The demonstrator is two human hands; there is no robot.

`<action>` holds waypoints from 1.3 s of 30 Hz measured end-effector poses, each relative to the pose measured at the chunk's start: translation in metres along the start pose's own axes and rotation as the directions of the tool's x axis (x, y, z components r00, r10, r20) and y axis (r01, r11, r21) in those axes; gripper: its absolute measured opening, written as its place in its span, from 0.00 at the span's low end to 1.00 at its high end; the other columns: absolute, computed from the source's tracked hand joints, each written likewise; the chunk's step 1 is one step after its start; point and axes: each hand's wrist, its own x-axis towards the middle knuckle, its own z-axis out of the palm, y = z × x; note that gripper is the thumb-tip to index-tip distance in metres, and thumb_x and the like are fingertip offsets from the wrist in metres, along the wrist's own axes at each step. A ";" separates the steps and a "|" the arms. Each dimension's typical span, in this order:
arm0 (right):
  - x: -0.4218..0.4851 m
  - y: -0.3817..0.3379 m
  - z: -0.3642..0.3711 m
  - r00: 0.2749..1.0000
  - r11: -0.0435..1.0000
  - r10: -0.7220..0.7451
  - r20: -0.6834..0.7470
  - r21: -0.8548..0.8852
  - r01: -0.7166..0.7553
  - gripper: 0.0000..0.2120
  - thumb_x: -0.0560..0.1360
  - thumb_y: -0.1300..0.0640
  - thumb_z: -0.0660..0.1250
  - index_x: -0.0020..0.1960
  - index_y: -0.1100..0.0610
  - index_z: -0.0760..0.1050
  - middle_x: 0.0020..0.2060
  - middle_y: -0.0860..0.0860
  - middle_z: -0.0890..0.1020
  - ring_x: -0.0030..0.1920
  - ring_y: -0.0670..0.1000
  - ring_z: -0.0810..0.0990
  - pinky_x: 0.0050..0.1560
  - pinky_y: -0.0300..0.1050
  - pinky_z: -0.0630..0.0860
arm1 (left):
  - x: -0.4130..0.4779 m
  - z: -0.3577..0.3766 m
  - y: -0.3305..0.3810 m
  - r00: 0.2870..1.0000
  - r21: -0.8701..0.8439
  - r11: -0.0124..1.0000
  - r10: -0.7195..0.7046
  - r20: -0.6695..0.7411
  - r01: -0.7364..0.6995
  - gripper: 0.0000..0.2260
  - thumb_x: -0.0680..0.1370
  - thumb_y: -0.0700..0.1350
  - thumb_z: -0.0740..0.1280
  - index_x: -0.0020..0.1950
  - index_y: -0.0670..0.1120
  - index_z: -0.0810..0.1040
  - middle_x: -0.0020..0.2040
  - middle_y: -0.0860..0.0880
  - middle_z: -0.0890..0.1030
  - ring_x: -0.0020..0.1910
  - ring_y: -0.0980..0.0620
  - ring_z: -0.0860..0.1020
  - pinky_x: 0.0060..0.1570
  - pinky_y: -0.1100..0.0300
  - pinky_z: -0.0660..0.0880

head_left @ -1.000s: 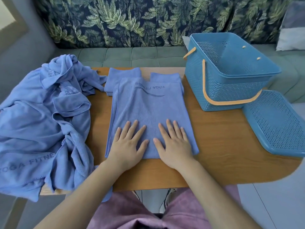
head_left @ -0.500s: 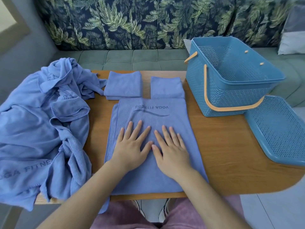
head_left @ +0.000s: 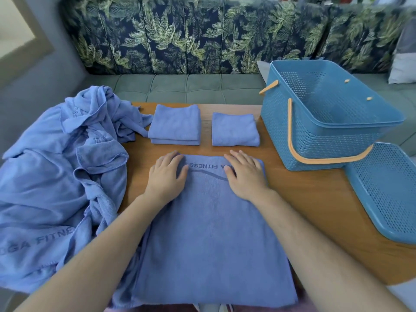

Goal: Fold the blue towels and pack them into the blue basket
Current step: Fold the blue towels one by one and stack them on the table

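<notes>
**Wooden table by a sofa: towels, basket, two flat hands**

- Table (head_left: pixel 304 199): orange-brown wood with a rounded corner, carrying every item below.
- Blue basket (head_left: pixel 276 131): perforated plastic, standing upright and showing no contents. Its orange handle (head_left: pixel 315 159) is hanging down against the near wall.
- Blue lid (head_left: pixel 387 190): perforated, lying just in front and to the right of the basket and reaching past the table edge.
- Single folded towel (head_left: pixel 235 129): lying just left of the basket.
- Stack of folded towels (head_left: pixel 175 124): lying further left of the basket, beyond the single one, with a strip of bare wood between them.
- Spread towel (head_left: pixel 211 233): lying flat, left of and nearer than the basket, printed lettering at its far edge, near end hanging over the table edge.
- Left hand (head_left: pixel 165 176) and right hand (head_left: pixel 246 174): both released, fingers straight, palms pressing the spread towel's far corners.
- Loose towel heap (head_left: pixel 56 176): crumpled, lying well to the left of the basket and spilling over the table's side.
- Sofa seat (head_left: pixel 191 86): grey-green and tufted, running behind the basket.
- Leaf-print backrest (head_left: pixel 191 34): dark, rising behind the basket.
- Grey cushion (head_left: pixel 403 64): leaning behind and to the right of the basket.
</notes>
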 end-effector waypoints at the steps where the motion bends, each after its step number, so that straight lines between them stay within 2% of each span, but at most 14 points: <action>1: 0.003 0.003 0.002 0.999 1.000 0.006 -0.053 0.006 -0.006 0.23 0.82 0.47 0.55 0.76 0.49 0.68 0.75 0.46 0.70 0.76 0.51 0.65 0.77 0.53 0.55 | 0.008 -0.001 -0.001 1.000 -0.005 1.000 -0.013 -0.014 0.013 0.19 0.84 0.55 0.58 0.72 0.50 0.73 0.73 0.52 0.72 0.73 0.46 0.66 0.68 0.46 0.64; 3: 0.002 0.003 0.005 0.986 1.000 0.005 -0.169 -0.017 -0.008 0.25 0.80 0.46 0.57 0.75 0.51 0.70 0.69 0.47 0.76 0.70 0.52 0.71 0.76 0.55 0.55 | 0.017 -0.002 -0.004 0.999 0.014 1.000 -0.021 -0.034 0.022 0.19 0.84 0.54 0.59 0.73 0.51 0.73 0.71 0.52 0.73 0.70 0.46 0.66 0.65 0.45 0.64; 6: 0.000 0.003 0.009 0.963 0.998 0.001 -0.271 -0.060 -0.018 0.25 0.78 0.46 0.60 0.71 0.54 0.74 0.61 0.49 0.78 0.63 0.54 0.74 0.74 0.56 0.58 | 0.020 0.001 -0.008 0.998 0.039 0.999 -0.011 -0.068 0.013 0.18 0.82 0.53 0.63 0.71 0.50 0.75 0.65 0.49 0.74 0.65 0.43 0.67 0.58 0.47 0.65; 10: -0.001 0.007 0.010 0.930 0.998 -0.054 -0.362 -0.039 0.043 0.14 0.77 0.50 0.63 0.58 0.53 0.80 0.53 0.50 0.76 0.56 0.56 0.74 0.65 0.53 0.64 | 0.016 0.003 -0.009 0.983 0.022 0.999 0.043 -0.176 -0.040 0.10 0.80 0.48 0.67 0.61 0.51 0.81 0.57 0.49 0.74 0.59 0.44 0.68 0.52 0.54 0.60; 13: -0.001 0.006 0.010 0.898 0.994 -0.097 -0.429 0.007 0.111 0.06 0.75 0.56 0.67 0.52 0.53 0.77 0.51 0.49 0.78 0.55 0.55 0.75 0.61 0.51 0.66 | 0.014 0.003 -0.013 0.969 -0.041 0.997 0.049 -0.240 -0.061 0.06 0.79 0.43 0.67 0.54 0.51 0.81 0.55 0.51 0.74 0.56 0.47 0.69 0.52 0.55 0.59; 16: -0.001 0.005 0.008 0.886 0.984 -0.135 -0.443 0.045 0.172 0.05 0.75 0.59 0.67 0.50 0.55 0.73 0.49 0.48 0.80 0.55 0.53 0.77 0.62 0.51 0.68 | 0.015 0.004 -0.012 0.973 -0.071 0.997 0.013 -0.229 -0.030 0.06 0.80 0.45 0.65 0.55 0.51 0.78 0.56 0.52 0.76 0.57 0.47 0.71 0.52 0.55 0.60; 19: -0.004 0.004 0.004 0.875 0.970 -0.163 -0.455 0.088 0.226 0.09 0.71 0.64 0.68 0.48 0.55 0.72 0.45 0.47 0.79 0.49 0.52 0.77 0.65 0.50 0.67 | 0.016 0.003 -0.009 0.982 -0.069 0.998 0.002 -0.188 -0.016 0.11 0.80 0.48 0.65 0.62 0.51 0.76 0.59 0.52 0.78 0.60 0.47 0.71 0.55 0.55 0.60; 23: -0.007 0.003 0.000 0.870 0.966 -0.168 -0.464 0.098 0.239 0.15 0.68 0.66 0.68 0.53 0.56 0.73 0.47 0.48 0.79 0.50 0.53 0.77 0.68 0.50 0.66 | 0.017 0.004 -0.010 0.986 -0.007 1.000 0.012 -0.165 -0.014 0.17 0.80 0.47 0.66 0.69 0.49 0.76 0.59 0.48 0.76 0.61 0.44 0.69 0.56 0.51 0.61; 26: -0.007 0.002 0.000 0.879 0.981 -0.128 -0.459 0.074 0.181 0.20 0.68 0.64 0.69 0.60 0.57 0.76 0.52 0.50 0.79 0.55 0.54 0.75 0.65 0.50 0.66 | 0.017 0.004 -0.012 0.985 0.018 0.999 0.030 -0.171 -0.028 0.13 0.80 0.47 0.66 0.64 0.51 0.81 0.55 0.49 0.75 0.57 0.44 0.69 0.53 0.53 0.59; 31: -0.007 0.004 0.001 0.856 0.987 -0.099 -0.508 0.057 0.148 0.11 0.70 0.58 0.70 0.53 0.54 0.79 0.48 0.51 0.76 0.53 0.56 0.76 0.63 0.52 0.69 | 0.014 0.001 -0.010 0.971 -0.057 0.996 0.050 -0.235 -0.065 0.07 0.79 0.44 0.67 0.56 0.52 0.81 0.54 0.50 0.74 0.55 0.47 0.72 0.53 0.53 0.61; 35: -0.007 0.004 0.001 0.834 0.985 -0.077 -0.546 0.089 0.149 0.08 0.69 0.62 0.69 0.48 0.56 0.77 0.48 0.51 0.76 0.51 0.56 0.76 0.59 0.51 0.69 | 0.014 -0.001 -0.008 0.969 -0.142 0.983 0.080 -0.232 -0.115 0.06 0.79 0.41 0.65 0.54 0.50 0.76 0.55 0.53 0.77 0.54 0.50 0.76 0.53 0.53 0.63; 39: -0.006 0.005 0.000 0.825 0.995 -0.033 -0.565 0.062 0.083 0.07 0.69 0.63 0.68 0.46 0.56 0.75 0.46 0.51 0.77 0.50 0.56 0.75 0.53 0.50 0.70 | 0.012 -0.001 -0.008 0.956 -0.151 0.977 0.105 -0.274 -0.150 0.08 0.77 0.36 0.65 0.50 0.49 0.74 0.53 0.53 0.79 0.52 0.48 0.75 0.50 0.54 0.61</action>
